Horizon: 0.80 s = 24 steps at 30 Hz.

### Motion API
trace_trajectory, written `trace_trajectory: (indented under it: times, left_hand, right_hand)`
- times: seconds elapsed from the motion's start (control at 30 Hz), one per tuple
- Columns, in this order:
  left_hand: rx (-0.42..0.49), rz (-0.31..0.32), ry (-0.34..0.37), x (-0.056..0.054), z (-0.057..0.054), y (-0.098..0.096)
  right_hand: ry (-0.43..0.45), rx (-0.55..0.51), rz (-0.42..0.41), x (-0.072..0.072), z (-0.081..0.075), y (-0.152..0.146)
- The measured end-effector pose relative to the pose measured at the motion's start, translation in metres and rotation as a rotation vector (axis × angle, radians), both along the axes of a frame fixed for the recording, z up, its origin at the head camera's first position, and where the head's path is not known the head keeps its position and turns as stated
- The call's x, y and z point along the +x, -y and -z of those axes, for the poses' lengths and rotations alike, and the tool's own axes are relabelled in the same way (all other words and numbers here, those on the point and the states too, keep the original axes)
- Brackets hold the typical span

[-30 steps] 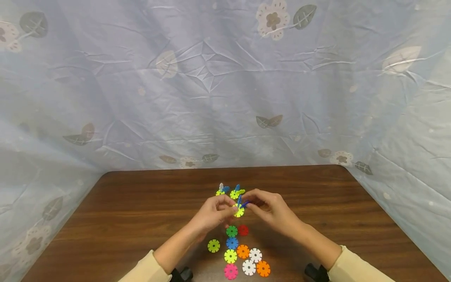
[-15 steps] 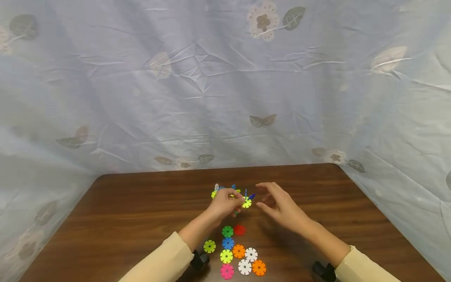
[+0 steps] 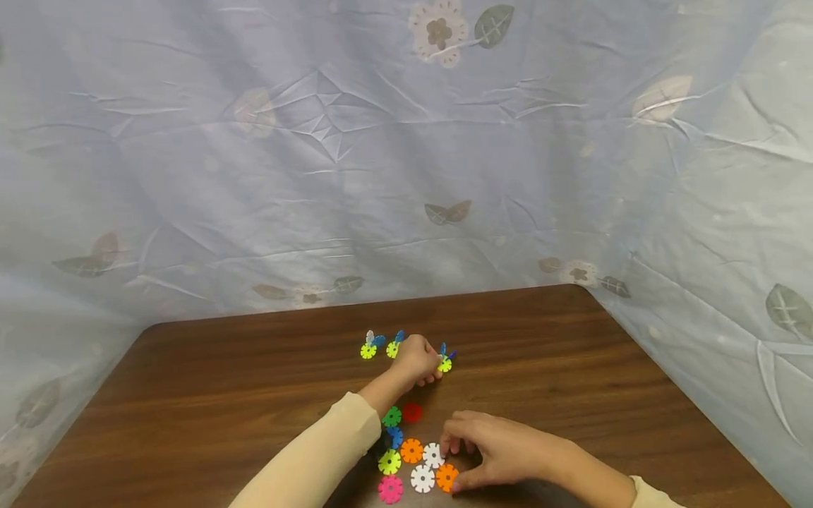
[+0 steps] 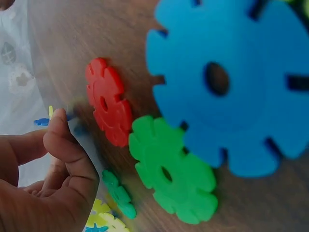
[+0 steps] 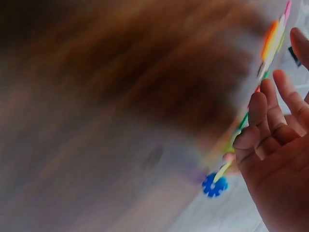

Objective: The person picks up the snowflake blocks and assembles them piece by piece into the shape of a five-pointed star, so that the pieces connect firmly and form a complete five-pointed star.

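Note:
In the head view my left hand pinches the edge of a yellow notched disc with two blue discs slotted upright into it. The left wrist view shows thumb and fingertip close together, the blue and yellow pieces partly behind them. A dark green disc lies beside that hand. My right hand is low over the loose discs, fingers relaxed and bent. Its thumb is by an orange disc and its fingertips by a white disc; I cannot tell whether they touch.
Two similar joined pieces stand behind: one with white and blue, one with blue. Loose green, red, pink and other discs lie on the wooden table. A patterned curtain surrounds it.
My right hand has let go of the joined disc piece and come down toward the loose discs. My left hand keeps the piece at the back; the head view has turned right.

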<state>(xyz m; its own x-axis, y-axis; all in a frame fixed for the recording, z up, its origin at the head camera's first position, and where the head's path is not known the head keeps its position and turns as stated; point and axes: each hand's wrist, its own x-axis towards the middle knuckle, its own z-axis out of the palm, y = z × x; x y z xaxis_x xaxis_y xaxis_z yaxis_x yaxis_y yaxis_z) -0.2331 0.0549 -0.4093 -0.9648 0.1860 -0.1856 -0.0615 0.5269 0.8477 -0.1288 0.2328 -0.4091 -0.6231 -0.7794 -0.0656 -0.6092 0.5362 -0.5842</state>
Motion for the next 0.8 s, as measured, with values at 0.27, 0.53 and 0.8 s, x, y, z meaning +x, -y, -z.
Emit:
trace_trajectory:
  times: [0.27, 0.53, 0.8]
  left_hand:
    - [-0.078, 0.028, -0.036, 0.0, -0.001, 0.002]
    - [-0.179, 0.12, -0.146, 0.004, -0.01, 0.022]
    - [-0.491, 0.38, -0.312, 0.011, -0.03, 0.058]
  right_hand:
    - [-0.008, 0.079, -0.025, 0.0, 0.0, 0.014]
    - [0.097, 0.038, -0.033, -0.011, 0.0, 0.022]
    - [0.02, -0.058, -0.063, -0.023, -0.004, 0.027]
